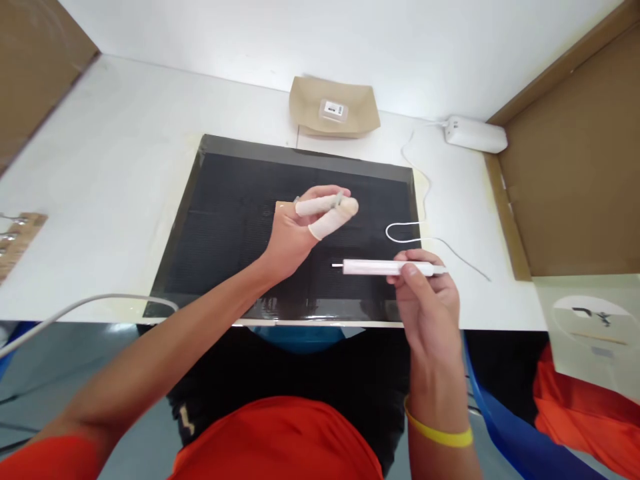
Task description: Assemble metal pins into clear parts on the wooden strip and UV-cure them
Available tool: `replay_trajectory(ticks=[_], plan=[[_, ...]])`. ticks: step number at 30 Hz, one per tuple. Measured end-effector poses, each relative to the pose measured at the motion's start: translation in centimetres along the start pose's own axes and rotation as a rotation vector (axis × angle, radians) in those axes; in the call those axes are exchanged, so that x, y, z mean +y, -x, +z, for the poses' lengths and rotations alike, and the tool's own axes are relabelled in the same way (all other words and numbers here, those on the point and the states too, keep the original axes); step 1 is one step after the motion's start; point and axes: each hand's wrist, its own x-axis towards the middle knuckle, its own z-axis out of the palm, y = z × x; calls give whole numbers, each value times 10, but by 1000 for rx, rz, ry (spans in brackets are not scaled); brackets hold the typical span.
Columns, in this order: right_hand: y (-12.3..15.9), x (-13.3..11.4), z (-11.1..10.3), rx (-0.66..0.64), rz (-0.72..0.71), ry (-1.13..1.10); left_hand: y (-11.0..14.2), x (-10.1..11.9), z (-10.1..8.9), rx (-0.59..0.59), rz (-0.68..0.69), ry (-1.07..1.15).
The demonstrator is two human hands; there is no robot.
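While hovering over the black mat [225, 220], right hand [427, 303] pinching a white corded pen tool [387, 267] at mat's four o'clock, tip toward nine. Left hand [295, 230], fingertips capped, closed on something small at centre, hard to identify.

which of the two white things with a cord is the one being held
The slim white pen-shaped tool, pinched level in the right hand over the black mat. The other, a white box, lies untouched at the table's far right edge.
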Motion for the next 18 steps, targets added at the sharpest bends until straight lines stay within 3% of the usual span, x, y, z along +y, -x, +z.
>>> replay_trajectory(ticks=[4,8,12,16,18], plan=[[14,15,16,16,10,-42,0,-5,24,103,18,72],[26,28,28,-3,32,-78,9,-7,40,37,52,38],[32,35,30,-12,46,-92,17,-10,41,-74,93,-33],[27,37,30,-46,75,-104,13,-16,36,-72,15,-100],[23,37,30,-41,73,-100,6,-16,33,-62,75,-146]])
